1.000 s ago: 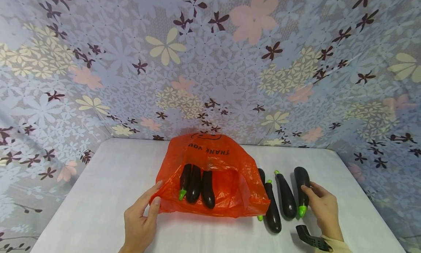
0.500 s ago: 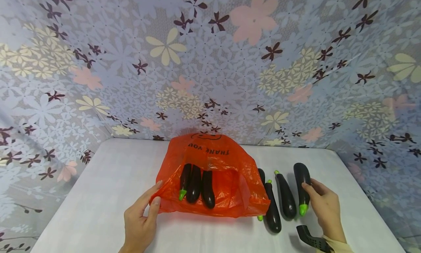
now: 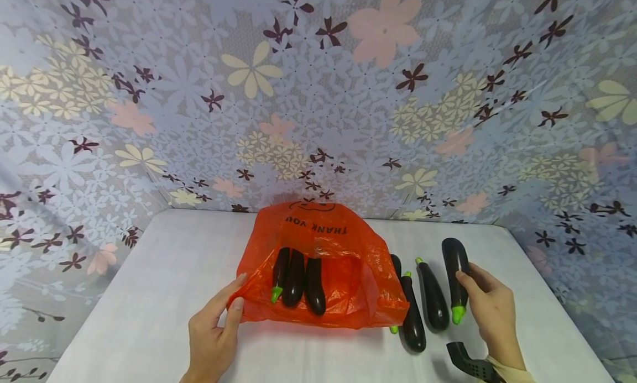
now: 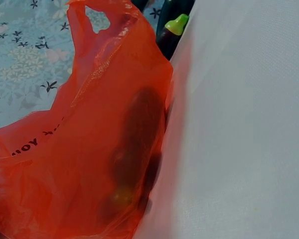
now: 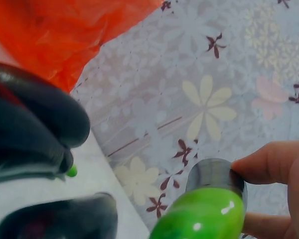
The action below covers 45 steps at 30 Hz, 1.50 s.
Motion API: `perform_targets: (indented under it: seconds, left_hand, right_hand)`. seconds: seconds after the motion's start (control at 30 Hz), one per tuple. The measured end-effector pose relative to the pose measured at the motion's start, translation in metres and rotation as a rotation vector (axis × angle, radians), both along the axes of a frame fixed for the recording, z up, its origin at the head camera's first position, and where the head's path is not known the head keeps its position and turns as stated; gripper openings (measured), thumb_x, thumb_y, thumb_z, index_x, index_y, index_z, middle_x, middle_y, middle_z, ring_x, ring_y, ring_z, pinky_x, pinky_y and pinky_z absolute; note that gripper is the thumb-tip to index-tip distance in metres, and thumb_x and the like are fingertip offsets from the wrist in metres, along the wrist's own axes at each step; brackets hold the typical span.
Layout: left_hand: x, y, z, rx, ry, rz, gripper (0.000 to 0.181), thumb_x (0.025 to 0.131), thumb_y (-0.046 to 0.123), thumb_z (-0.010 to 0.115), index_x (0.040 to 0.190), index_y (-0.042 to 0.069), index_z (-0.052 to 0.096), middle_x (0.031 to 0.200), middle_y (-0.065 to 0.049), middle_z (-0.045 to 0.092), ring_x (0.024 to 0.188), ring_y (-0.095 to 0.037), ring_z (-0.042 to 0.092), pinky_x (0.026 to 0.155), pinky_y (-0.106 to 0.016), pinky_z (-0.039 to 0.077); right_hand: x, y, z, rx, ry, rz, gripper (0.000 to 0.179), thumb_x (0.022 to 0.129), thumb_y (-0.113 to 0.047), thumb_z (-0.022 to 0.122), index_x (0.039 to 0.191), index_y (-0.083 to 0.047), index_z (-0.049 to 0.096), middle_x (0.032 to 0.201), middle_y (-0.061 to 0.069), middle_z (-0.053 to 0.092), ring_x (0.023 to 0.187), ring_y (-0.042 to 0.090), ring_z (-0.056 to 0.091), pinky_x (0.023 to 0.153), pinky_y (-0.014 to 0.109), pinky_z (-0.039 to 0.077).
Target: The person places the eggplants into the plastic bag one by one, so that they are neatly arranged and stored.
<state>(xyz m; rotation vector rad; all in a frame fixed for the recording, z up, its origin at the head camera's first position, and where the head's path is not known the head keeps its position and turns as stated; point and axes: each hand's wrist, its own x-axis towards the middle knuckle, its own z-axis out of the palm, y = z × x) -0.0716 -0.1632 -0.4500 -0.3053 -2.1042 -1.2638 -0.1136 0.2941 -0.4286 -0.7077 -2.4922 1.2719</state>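
Shifted right hand [image 3: 492, 307] and its eggplant [image 3: 452, 273] slightly toward floral backdrop [image 3: 318, 106]. Pinching edge of red translucent bag [image 3: 368, 247] with left hand [image 3: 214, 330]. Gripping eggplant, glossy black, green-capped, thumb against fingers, right of loose eggplants [image 3: 434, 303]. Reading "THANK YOU" print [image 3: 316, 226], inverted.

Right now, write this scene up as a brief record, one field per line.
Left hand: holds the near edge of the red bag
Right hand: grips one eggplant, green end toward the person
Inside bag: three eggplants
Beside bag: at least three loose eggplants, partly hidden by it
Bag print: THANK YOU
Surface: white table
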Motion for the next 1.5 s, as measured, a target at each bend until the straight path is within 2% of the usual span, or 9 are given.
perform_targets:
  seconds: [0.17,0.3,0.67,1.03,1.33,1.5]
  left_hand:
    - [0.000,0.000,0.000,-0.001,-0.001,0.003,0.034,0.090,-0.008,0.066,0.123,-0.001,0.070,0.122,-0.012,0.071,0.118,-0.006,0.064,0.097,-0.015,0.046]
    - [0.001,0.000,0.000,0.001,-0.005,0.003,0.035,0.090,-0.008,0.066,0.124,0.000,0.070,0.122,-0.012,0.071,0.118,-0.006,0.063,0.097,-0.015,0.047]
    - [0.000,-0.001,-0.001,-0.002,0.035,-0.009,0.036,0.089,-0.010,0.066,0.124,-0.001,0.070,0.121,-0.013,0.071,0.118,-0.007,0.064,0.097,-0.016,0.047]
    - [0.002,0.001,0.000,0.000,-0.037,0.016,0.033,0.092,-0.006,0.065,0.125,-0.001,0.069,0.122,-0.012,0.071,0.118,-0.005,0.063,0.097,-0.014,0.046]
    - [0.001,0.001,0.000,0.006,-0.007,0.001,0.035,0.091,-0.009,0.065,0.124,0.000,0.069,0.122,-0.012,0.071,0.118,-0.005,0.063,0.096,-0.015,0.046]
    - [0.002,0.001,0.001,0.006,-0.010,-0.001,0.035,0.091,-0.009,0.065,0.125,-0.001,0.069,0.122,-0.013,0.071,0.118,-0.004,0.062,0.096,-0.015,0.046]
  right_hand:
    - [0.003,-0.007,0.008,0.010,0.026,0.010,0.055,0.099,-0.036,0.061,0.142,-0.002,0.056,0.133,0.022,0.062,0.098,0.001,0.055,0.071,0.003,0.038]
    - [0.006,-0.013,0.015,-0.004,0.049,0.027,0.055,0.098,-0.036,0.062,0.141,-0.002,0.057,0.133,0.022,0.063,0.091,-0.009,0.050,0.072,0.003,0.039]
    - [0.012,-0.028,0.032,-0.041,0.090,0.076,0.055,0.100,-0.035,0.062,0.143,-0.002,0.054,0.137,0.020,0.060,0.095,-0.010,0.051,0.075,0.001,0.041]
    - [0.022,-0.049,0.048,-0.054,0.173,0.144,0.050,0.099,-0.029,0.064,0.141,-0.002,0.056,0.134,0.020,0.061,0.101,-0.009,0.054,0.081,0.002,0.043]
    - [0.029,-0.062,0.056,-0.046,0.183,0.196,0.050,0.100,-0.029,0.064,0.141,-0.002,0.057,0.133,0.018,0.062,0.101,-0.009,0.055,0.081,0.002,0.044]
    - [0.033,-0.069,0.063,-0.030,0.179,0.220,0.050,0.100,-0.030,0.064,0.141,-0.003,0.057,0.133,0.017,0.063,0.107,-0.008,0.054,0.082,0.001,0.043]
